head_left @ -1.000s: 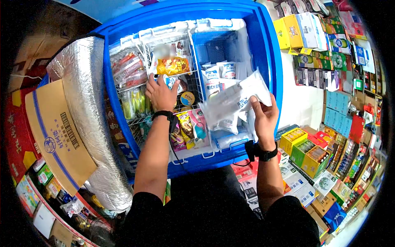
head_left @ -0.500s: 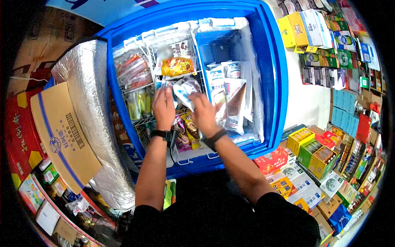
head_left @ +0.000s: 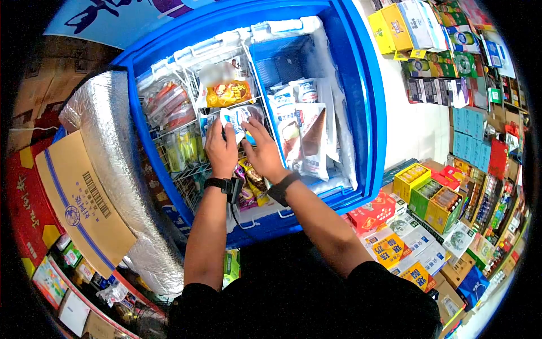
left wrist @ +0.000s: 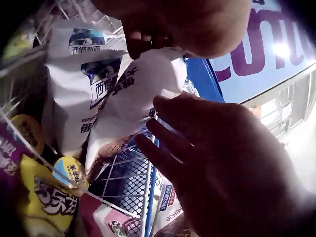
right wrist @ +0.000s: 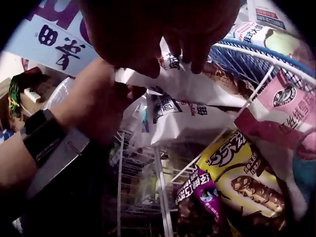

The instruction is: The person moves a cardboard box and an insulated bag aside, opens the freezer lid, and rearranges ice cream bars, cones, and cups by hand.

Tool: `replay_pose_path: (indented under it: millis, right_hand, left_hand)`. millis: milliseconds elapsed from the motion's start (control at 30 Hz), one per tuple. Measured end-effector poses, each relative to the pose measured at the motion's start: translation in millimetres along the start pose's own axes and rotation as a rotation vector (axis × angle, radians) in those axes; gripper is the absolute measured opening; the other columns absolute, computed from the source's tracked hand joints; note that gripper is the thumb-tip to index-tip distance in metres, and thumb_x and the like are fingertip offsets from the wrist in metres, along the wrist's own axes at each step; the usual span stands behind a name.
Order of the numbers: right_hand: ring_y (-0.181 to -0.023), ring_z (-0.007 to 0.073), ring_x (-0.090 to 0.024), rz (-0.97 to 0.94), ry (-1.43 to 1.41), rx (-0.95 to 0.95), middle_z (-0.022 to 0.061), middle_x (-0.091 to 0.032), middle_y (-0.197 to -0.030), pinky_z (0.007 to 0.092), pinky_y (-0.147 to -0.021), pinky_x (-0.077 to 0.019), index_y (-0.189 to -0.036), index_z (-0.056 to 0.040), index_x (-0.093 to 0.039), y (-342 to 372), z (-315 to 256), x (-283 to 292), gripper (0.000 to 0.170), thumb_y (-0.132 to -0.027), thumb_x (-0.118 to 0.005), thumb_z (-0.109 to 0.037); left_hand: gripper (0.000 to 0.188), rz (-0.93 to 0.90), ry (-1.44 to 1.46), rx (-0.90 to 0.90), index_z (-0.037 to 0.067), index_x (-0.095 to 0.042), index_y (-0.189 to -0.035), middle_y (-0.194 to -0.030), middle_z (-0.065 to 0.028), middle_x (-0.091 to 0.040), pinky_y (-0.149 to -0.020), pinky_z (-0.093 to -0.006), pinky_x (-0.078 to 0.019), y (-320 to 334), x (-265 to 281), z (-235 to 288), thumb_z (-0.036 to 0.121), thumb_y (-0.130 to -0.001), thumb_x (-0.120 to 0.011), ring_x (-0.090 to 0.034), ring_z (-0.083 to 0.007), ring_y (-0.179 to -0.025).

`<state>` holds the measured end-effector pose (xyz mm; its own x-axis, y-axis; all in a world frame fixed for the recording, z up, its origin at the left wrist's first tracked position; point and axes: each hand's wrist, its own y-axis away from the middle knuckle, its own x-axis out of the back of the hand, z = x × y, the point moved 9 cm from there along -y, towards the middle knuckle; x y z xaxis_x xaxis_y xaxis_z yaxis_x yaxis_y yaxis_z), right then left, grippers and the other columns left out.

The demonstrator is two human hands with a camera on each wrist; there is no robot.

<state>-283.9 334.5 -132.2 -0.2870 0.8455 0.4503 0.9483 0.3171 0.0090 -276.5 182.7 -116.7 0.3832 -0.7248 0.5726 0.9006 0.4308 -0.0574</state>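
Both hands are at the middle basket of a chest freezer [head_left: 370, 141]. My left hand [head_left: 221, 148] holds the near end of a white ice cream cone packet [head_left: 233, 117], fingers partly tucked under it in the right wrist view. My right hand [head_left: 262, 152] touches the same packet from the right, fingers fairly straight in the left wrist view. Another white cone packet [left wrist: 71, 89] lies beside it, and a yellow-lidded cup [left wrist: 69, 170] sits below. Dark palms hide part of the held packet in both wrist views.
More cone packets [head_left: 313, 138] lie in the right compartment, past a white wire divider [head_left: 265, 101]. Yellow packets [head_left: 228, 93] fill the back basket; bars [right wrist: 247, 182] lie nearer me. A silver insulating cover [head_left: 107, 141] and carton [head_left: 84, 200] stand left, stacked boxes [head_left: 415, 181] right.
My right hand has brought a white packet over from the right compartment to the middle basket and now works on it there beside my left hand. My left hand has stayed at that basket.
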Motion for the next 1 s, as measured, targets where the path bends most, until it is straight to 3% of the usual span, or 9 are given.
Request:
replay_pose_path:
  millis: [233, 367, 467, 600, 733, 767, 800, 833, 1000]
  right_hand:
    - [-0.140, 0.0444, -0.047, -0.121, -0.124, -0.074, 0.0274, -0.050, -0.149, 0.0456, -0.117, -0.0384, -0.151, -0.0047, -0.044, -8, 39, -25, 0.060, -0.095, -0.066, -0.009]
    - [-0.138, 0.0460, -0.048, -0.055, 0.021, -0.240, 0.0316, -0.048, -0.148, 0.0464, -0.115, -0.0404, -0.151, 0.0047, -0.036, -1, 72, -27, 0.070, -0.093, -0.069, -0.015]
    - [-0.138, 0.0472, -0.048, -0.194, 0.055, -0.241, 0.0336, -0.048, -0.147, 0.0471, -0.115, -0.0404, -0.153, 0.0031, -0.035, 4, 82, -38, 0.071, -0.093, -0.068, -0.017]
    - [-0.135, 0.0469, -0.052, -0.457, 0.488, -0.121, 0.0357, -0.050, -0.146, 0.0509, -0.115, -0.0407, -0.152, 0.0080, -0.036, 12, 96, -72, 0.066, -0.099, -0.054, -0.028]
    - [-0.135, 0.0471, -0.053, -0.950, 0.517, -0.434, 0.0338, -0.049, -0.149, 0.0511, -0.115, -0.0398, -0.152, 0.0057, -0.041, 24, 100, -75, 0.064, -0.104, -0.042, -0.037]
    - [-0.145, 0.0451, -0.043, -0.979, 0.523, -0.468, 0.0306, -0.042, -0.157, 0.0498, -0.119, -0.0361, -0.151, 0.0053, -0.042, 23, 92, -71, 0.068, -0.106, -0.039, -0.045]
    - [-0.148, 0.0442, -0.040, -0.910, 0.579, -0.418, 0.0300, -0.040, -0.159, 0.0499, -0.119, -0.0358, -0.152, 0.0054, -0.041, 21, 93, -72, 0.071, -0.107, -0.038, -0.048]
    - [-0.150, 0.0433, -0.036, -0.838, 0.633, -0.369, 0.0295, -0.037, -0.161, 0.0499, -0.120, -0.0355, -0.153, 0.0055, -0.040, 21, 97, -75, 0.074, -0.107, -0.036, -0.052]
    - [-0.156, 0.0411, -0.023, -0.796, 0.618, -0.458, 0.0294, -0.026, -0.166, 0.0539, -0.124, -0.0256, -0.159, 0.0024, -0.032, 25, 111, -82, 0.086, -0.105, -0.032, -0.064]
  left_hand:
    - [0.040, -0.094, -0.045, 0.216, -0.006, -0.062, -0.130, -0.109, -0.0268, -0.070, -0.084, -0.0514, -0.0509, -10, -6, -37, 0.024, -0.106, -0.052, -0.066, -0.0461, -0.097]
    - [0.035, 0.147, 0.062, 0.212, -0.006, -0.065, -0.127, -0.111, -0.0242, -0.071, -0.087, -0.0479, -0.0525, -10, 17, -25, 0.019, -0.104, -0.055, -0.068, -0.0422, -0.100]
    - [0.034, 0.170, -0.162, -0.106, -0.003, -0.066, -0.129, -0.120, -0.0234, -0.070, -0.093, -0.0476, -0.0522, -17, 25, 26, 0.018, -0.104, -0.057, -0.066, -0.0414, -0.108]
    - [0.057, -0.046, -0.446, -0.195, -0.002, -0.050, -0.146, -0.132, -0.0231, -0.063, -0.107, -0.0493, -0.0435, -12, -19, 13, 0.030, -0.101, -0.064, -0.060, -0.0420, -0.120]
    - [0.071, -0.075, -0.457, -0.210, -0.003, -0.048, -0.146, -0.132, -0.0234, -0.062, -0.108, -0.0487, -0.0413, -13, -17, 10, 0.035, -0.093, -0.074, -0.059, -0.0420, -0.120]
    - [0.072, -0.088, -0.417, -0.185, -0.003, -0.049, -0.145, -0.131, -0.0230, -0.062, -0.108, -0.0489, -0.0416, -15, -17, 5, 0.036, -0.091, -0.077, -0.059, -0.0417, -0.120]
    - [0.074, -0.101, -0.378, -0.163, -0.002, -0.049, -0.144, -0.131, -0.0225, -0.063, -0.107, -0.0490, -0.0419, -17, -16, 1, 0.036, -0.088, -0.079, -0.059, -0.0413, -0.119]
    - [0.067, -0.113, -0.200, 0.022, -0.002, -0.054, -0.139, -0.126, -0.0225, -0.064, -0.103, -0.0480, -0.0456, -20, -16, -18, 0.027, -0.085, -0.082, -0.062, -0.0403, -0.115]
    - [0.045, 0.173, 0.050, 0.036, -0.002, -0.060, -0.127, -0.118, -0.0219, -0.066, -0.095, -0.0444, -0.0511, -17, 9, -24, 0.012, -0.088, -0.076, -0.066, -0.0376, -0.107]
